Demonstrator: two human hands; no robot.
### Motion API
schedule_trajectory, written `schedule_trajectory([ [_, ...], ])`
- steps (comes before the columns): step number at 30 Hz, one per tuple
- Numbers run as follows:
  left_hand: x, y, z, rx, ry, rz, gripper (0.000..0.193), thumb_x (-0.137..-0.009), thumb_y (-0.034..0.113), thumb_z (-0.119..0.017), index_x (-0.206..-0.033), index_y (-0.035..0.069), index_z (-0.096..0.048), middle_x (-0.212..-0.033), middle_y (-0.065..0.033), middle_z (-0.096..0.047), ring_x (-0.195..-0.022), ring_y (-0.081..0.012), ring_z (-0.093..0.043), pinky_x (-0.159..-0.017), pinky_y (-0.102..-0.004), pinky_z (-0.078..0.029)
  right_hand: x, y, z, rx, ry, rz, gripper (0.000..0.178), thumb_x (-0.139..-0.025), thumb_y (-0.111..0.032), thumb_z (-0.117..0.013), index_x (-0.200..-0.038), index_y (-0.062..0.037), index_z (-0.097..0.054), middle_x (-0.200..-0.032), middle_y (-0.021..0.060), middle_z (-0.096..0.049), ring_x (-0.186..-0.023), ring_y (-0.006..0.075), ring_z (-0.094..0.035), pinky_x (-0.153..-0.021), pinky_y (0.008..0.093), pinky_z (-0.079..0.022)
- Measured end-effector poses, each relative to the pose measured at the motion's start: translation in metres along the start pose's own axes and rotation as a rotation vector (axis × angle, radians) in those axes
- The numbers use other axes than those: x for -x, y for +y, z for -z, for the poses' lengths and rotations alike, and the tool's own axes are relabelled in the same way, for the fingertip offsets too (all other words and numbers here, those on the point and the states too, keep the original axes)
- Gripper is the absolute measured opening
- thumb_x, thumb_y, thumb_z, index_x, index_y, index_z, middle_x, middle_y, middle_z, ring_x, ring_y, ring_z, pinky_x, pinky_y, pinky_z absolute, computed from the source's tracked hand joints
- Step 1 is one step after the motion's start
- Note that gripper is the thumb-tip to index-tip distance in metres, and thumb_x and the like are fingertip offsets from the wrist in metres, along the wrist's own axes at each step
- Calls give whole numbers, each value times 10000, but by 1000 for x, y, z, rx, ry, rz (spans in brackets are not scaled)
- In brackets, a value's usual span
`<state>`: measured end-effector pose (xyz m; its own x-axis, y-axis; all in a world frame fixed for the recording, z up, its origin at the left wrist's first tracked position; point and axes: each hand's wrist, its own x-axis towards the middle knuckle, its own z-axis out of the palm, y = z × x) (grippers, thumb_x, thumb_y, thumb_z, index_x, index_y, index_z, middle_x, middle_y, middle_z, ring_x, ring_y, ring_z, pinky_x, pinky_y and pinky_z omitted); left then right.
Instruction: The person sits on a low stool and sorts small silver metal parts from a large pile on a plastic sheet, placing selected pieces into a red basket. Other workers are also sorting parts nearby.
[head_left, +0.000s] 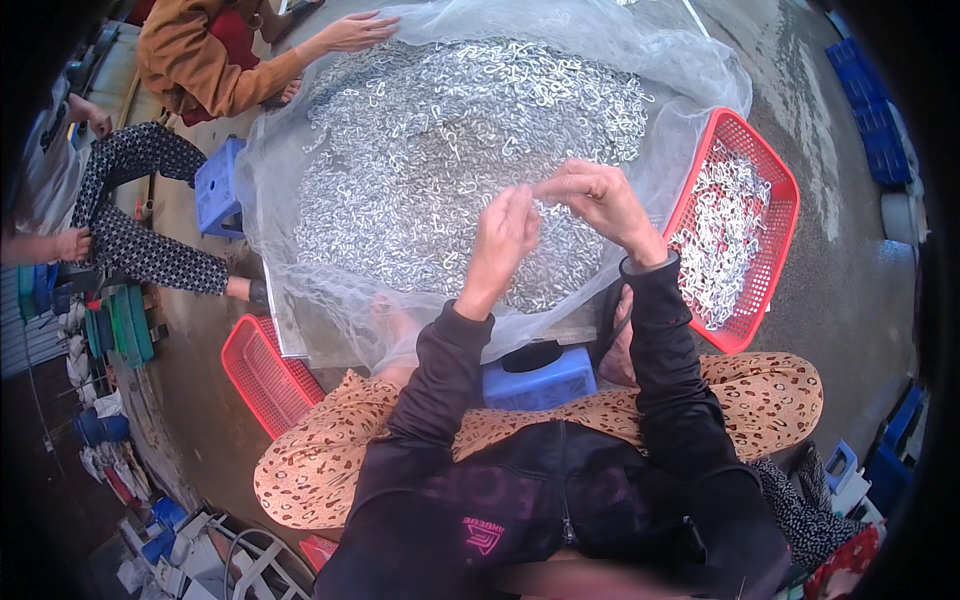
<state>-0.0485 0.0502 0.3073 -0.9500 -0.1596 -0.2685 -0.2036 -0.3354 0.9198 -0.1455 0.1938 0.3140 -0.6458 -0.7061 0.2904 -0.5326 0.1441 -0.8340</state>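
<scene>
While the seated person leans over the heap, both hands are raised just above it and brought close together. The left hand (503, 235) has its fingers curled in and pinched, and the right hand (598, 200) has its fingertips pinched toward the left; something tiny sits between them, probably one of the small metal hooks (450, 150), though it is too small to tell for sure. The hooks lie in a wide grey pile on a sheet of pale mesh netting (700, 70) spread over the concrete floor. Just right of the right forearm, a red plastic basket (785, 190) holds more hooks. A second red basket (265, 375) sits by the left knee, and a blue stool (545, 380) shows under the person. Across the pile, another person's hand (355, 32) rests on the netting's edge.
</scene>
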Motion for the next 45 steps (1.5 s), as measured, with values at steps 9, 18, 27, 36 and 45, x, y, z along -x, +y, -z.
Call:
schedule_trajectory([
  [9,-25,-25,70,36,-87,-23,265,-962,270,-485,-921,23,-572,-827,-63,-600,-741,-171,-605,-636,-276,-493,20,57,-3,-1092,231,-503,241,-873,-71,-594,-1096,16,-569,-839,60,-602,-713,151,-581,-656,252,-487],
  [18,-24,-61,105,530,-110,-14,282,-897,169,-516,-1085,-36,-561,-1089,-174,-599,-1078,-324,-568,-920,-437,-476,31,111,-82,-1175,62,-723,218,-858,-98,-540,-1057,-7,-542,-932,100,-596,-837,206,-605,-772,336,-501],
  [27,-42,-73,132,130,16,209,268,-863,307,-594,-868,39,-596,-804,-40,-572,-648,-120,-503,-489,-213,-369,39,143,-153,111,0,-456,312,-710,-87,-715,-1009,-43,-638,-848,104,-644,-753,214,-613,-691,330,-487],
  [36,-46,-141,123,-1191,66,-325,186,-771,204,-695,-862,47,-650,-695,-115,-600,-669,-273,-600,-614,-348,-459,49,118,-70,-1327,165,-768,104,-852,-44,-612,-946,0,-597,-907,46,-620,-837,114,-574,-758,230,-481],
  [45,-41,-55,117,-405,-2,43,94,-804,181,-663,-843,100,-634,-697,67,-509,-519,-20,-395,-463,-191,-292,48,106,-33,-1355,-7,-536,329,-828,-115,-531,-1134,4,-521,-958,135,-585,-792,147,-567,-695,228,-487],
])
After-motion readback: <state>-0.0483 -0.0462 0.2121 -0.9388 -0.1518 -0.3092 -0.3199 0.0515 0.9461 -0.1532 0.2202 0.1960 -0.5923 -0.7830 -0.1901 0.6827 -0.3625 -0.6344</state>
